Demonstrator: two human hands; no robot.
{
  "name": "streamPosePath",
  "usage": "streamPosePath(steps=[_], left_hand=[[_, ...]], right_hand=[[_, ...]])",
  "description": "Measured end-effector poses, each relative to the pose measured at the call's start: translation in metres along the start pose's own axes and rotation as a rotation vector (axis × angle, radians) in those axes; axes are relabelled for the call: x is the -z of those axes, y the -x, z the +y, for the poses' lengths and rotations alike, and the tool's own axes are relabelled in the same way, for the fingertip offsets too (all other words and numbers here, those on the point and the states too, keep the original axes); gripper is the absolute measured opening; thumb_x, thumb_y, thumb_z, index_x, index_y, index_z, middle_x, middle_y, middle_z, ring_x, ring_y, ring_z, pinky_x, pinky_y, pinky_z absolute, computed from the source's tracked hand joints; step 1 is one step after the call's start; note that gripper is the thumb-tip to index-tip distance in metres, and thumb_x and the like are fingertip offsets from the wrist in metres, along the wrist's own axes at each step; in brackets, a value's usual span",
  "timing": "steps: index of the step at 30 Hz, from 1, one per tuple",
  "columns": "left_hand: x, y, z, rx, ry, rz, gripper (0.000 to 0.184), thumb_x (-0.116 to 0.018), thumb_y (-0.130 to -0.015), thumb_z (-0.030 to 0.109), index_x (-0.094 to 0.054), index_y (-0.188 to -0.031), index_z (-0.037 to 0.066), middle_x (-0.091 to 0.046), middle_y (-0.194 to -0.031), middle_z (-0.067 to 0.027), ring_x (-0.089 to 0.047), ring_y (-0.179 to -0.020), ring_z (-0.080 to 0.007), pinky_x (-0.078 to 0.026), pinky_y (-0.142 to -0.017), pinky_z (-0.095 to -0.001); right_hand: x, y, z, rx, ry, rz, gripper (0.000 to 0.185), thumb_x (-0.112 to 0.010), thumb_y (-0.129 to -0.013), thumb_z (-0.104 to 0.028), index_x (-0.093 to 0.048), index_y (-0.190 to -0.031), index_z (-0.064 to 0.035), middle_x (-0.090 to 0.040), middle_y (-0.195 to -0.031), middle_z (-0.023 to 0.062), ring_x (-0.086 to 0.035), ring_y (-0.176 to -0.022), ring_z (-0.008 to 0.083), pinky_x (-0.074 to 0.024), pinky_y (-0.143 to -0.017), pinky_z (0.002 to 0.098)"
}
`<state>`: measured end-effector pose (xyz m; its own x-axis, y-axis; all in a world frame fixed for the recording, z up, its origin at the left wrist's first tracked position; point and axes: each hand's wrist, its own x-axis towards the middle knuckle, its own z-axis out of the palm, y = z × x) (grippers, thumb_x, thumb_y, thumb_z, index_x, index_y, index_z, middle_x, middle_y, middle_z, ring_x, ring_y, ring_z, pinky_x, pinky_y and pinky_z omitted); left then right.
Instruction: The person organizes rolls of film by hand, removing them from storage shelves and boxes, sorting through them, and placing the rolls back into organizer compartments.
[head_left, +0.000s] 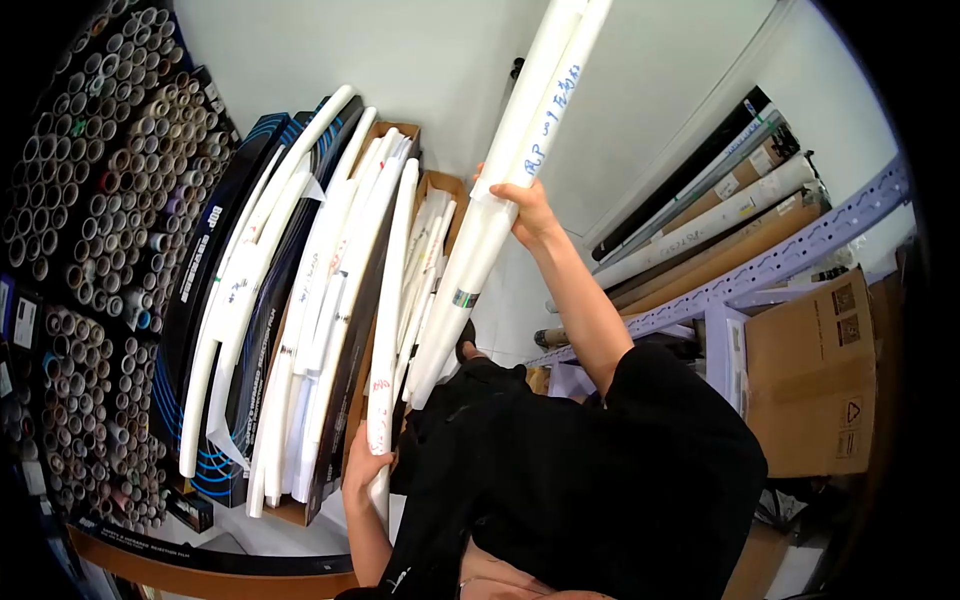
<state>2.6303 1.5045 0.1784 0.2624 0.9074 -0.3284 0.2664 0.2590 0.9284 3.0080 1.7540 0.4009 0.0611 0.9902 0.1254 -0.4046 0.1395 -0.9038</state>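
Observation:
My right hand (525, 207) is wrapped round a pair of long white rolls (500, 225) side by side. Blue handwriting runs along their upper part, and a small dark label sits lower down. They slant from the top of the view down towards my black shirt. At lower left, my left hand (365, 468) grips the lower end of a thinner white roll (384, 330) marked in red. That roll leans along the edge of an open box (350, 400) filled with several other white rolls (325, 300). Part of each hand's fingers is hidden behind the rolls.
Left of the box stand black cartons (205, 240) with white rolls on them. Many tube ends (130, 150) fill a rack at far left. To the right, long tubes (690, 240) lie by a lilac metal shelf frame (790, 255), near a cardboard box (810, 380).

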Motion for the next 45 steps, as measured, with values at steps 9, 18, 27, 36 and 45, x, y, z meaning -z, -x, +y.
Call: streamPosePath(steps=[9, 18, 27, 36, 45], left_hand=[[-0.002, -0.006, 0.013, 0.013, -0.007, -0.016, 0.072, -0.066, -0.053, -0.004, -0.046, -0.122, -0.001, -0.057, -0.098, -0.0108, -0.055, -0.09, -0.0213, -0.045, -0.082, -0.0323], [-0.01, -0.003, -0.016, 0.019, -0.106, -0.029, 0.07, -0.067, -0.052, -0.005, -0.048, -0.119, 0.0, -0.059, -0.098, -0.0129, -0.057, -0.09, -0.024, -0.045, -0.083, -0.0344], [-0.017, 0.002, -0.038, 0.222, 0.04, -0.075, 0.069, -0.065, -0.052, -0.007, -0.048, -0.119, 0.0, -0.057, -0.099, -0.0106, -0.055, -0.091, -0.0222, -0.044, -0.085, -0.0322], [-0.02, 0.009, -0.074, 0.209, 0.037, -0.038, 0.071, -0.069, -0.053, -0.003, -0.048, -0.12, 0.002, -0.059, -0.102, -0.0141, -0.057, -0.097, -0.0269, -0.045, -0.087, -0.0354], [-0.032, 0.059, -0.071, 0.43, -0.042, 0.0, 0.072, -0.072, -0.053, 0.001, -0.046, -0.121, 0.004, -0.06, -0.105, -0.015, -0.059, -0.097, -0.0286, -0.047, -0.086, -0.0372]], right_hand=[[0.001, 0.014, -0.022, 0.067, 0.075, 0.079, 0.046, -0.069, -0.07, -0.01, -0.052, -0.111, 0.0012, -0.06, -0.098, 0.0125, -0.061, -0.089, 0.0218, -0.0539, -0.077, 0.0375], [0.005, 0.011, -0.028, 0.123, 0.128, 0.08, 0.045, -0.067, -0.071, -0.009, -0.051, -0.112, 0.0018, -0.059, -0.099, 0.0139, -0.06, -0.089, 0.0222, -0.0524, -0.078, 0.0361], [0.005, -0.001, -0.016, 0.113, 0.095, 0.051, 0.046, -0.068, -0.072, -0.009, -0.049, -0.113, 0.0019, -0.057, -0.098, 0.0137, -0.058, -0.092, 0.0224, -0.0504, -0.079, 0.0364], [0.017, -0.033, 0.042, 0.049, 0.262, 0.304, 0.045, -0.076, -0.073, -0.017, -0.048, -0.104, 0.0001, -0.056, -0.088, 0.0091, -0.058, -0.078, 0.0176, -0.0511, -0.066, 0.0328], [0.074, -0.046, 0.176, -0.173, 0.571, 0.536, 0.062, -0.081, -0.066, -0.016, -0.044, -0.112, 0.0046, -0.055, -0.096, 0.0127, -0.056, -0.082, 0.0217, -0.0499, -0.07, 0.0359]])
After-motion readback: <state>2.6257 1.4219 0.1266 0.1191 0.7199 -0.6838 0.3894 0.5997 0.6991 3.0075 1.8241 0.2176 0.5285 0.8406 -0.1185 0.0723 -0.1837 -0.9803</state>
